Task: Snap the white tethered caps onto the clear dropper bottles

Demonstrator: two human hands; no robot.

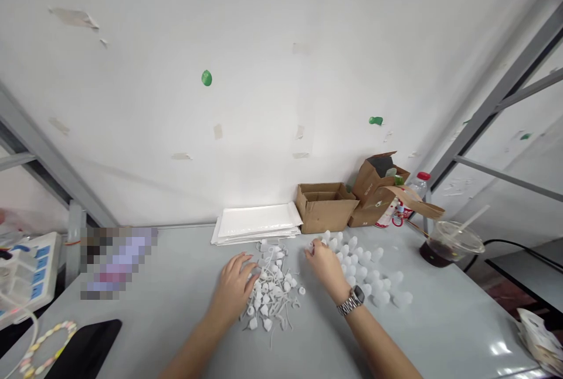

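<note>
Closest to the camera, at the near left corner of the table [176, 308], there's a dark flat thing [83, 347] with a beaded bracelet [46, 341] beside it.

Moving in: the left hand [235, 285] lies flat, fingers loosely spread, on the near-left side of a heap of small white caps with thin tethers [272, 291] in the middle of the table. It's touching the pile, not really gripping anything that I can see. The right hand [323, 264], with a wristwatch [352, 301] on the wrist, has its fingers pinched narrow around what looks like one small white piece [311, 245], too tiny to be sure. Just right of it sits a cluster of frosted little bottles [372, 276].

My read: this is the pick-a-part stage, and the next move would need a cap lined up carefully with a bottle.

Further back against the wall: a stack of white padded envelopes [257, 223], an open cardboard box [325, 206], more brown boxes [378, 188], and a plastic cup with a straw [451, 241] near the far right edge.
</note>
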